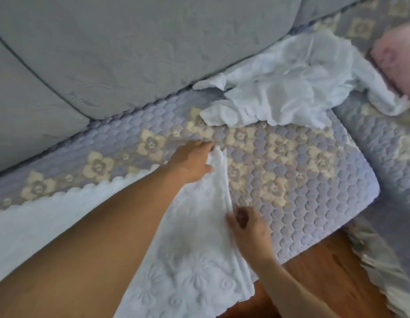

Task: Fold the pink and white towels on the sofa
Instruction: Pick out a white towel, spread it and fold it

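My left hand [195,161] pinched the white towel's [195,249] far corner at twelve o'clock; my right hand [247,228] gripped its edge at five. The towel's length ran toward me across the sofa [302,180].

A white towel [195,237] with embossed flowers and a scalloped edge lies spread over the sofa seat [314,171], its near end hanging past the front edge. A second white towel [291,81] lies crumpled against the backrest. A pink towel [394,58] sits bunched at far right.
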Tool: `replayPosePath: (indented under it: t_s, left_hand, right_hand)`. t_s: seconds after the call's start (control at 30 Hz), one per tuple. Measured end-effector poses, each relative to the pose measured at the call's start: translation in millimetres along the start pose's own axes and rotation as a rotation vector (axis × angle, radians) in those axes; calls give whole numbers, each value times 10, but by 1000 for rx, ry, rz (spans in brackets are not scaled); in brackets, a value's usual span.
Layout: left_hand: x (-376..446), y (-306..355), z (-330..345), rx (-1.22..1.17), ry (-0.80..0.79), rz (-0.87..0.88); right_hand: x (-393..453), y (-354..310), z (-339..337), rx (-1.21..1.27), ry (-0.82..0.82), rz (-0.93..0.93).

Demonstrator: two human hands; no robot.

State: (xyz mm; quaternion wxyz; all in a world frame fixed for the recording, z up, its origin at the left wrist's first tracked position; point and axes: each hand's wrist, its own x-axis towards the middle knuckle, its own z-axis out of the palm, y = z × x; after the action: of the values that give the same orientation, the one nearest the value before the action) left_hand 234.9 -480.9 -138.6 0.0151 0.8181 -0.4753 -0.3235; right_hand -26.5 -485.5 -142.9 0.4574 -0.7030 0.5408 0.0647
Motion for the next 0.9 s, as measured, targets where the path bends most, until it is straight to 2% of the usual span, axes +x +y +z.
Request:
replayPosePath:
  t_s: [0.1,0.2,0.23,0.27,0.33,0.4,0.47,0.53,0.6,0.67,0.77,0.83,0.9]
  left_hand:
    - [232,157,90,66,-30,-51]
    - [295,202,45,-29,-109,-179]
    - [309,195,-5,-70,-62,-191]
    - [310,190,-73,-135,10,-200]
    - [330,194,-214,-265,194,-210]
    - [367,194,-341,-330,324,-222]
    - [435,240,-395,-362,334,-220]
    - [469,315,-399,-324,335,-203]
    - [386,374,-367,-264,361,-200]
    - [132,345,-247,-259,409,-228]
    - [-668,149,182,-298,461,-349]
    - [-1480,-65,582,-296,430,-451]
    - [-2363,-358,1021,-251,411,-544]
  right_hand:
    - [-366,280,170,61,-183,136]
    - [-578,459,248,0,-363,187]
    - [-589,502,207,-23,-386,210]
    - [-574,537,133,-30,-369,246]
    - [-495,600,-105,-13,-226,302]
    - [-361,596,-414,-36,-68,263]
    - [-218,580,-680,-74,27,223]
    - [-98,578,-830,-135,46,230]
    - [-68,579,-868,-168,33,270]
    - [-143,543,-791,-236,118,285]
    - [-365,264,-444,-373,313,89]
    - [-548,-70,-40,-364,232,-102]
    - [-752,-386,450,-389,44,-261]
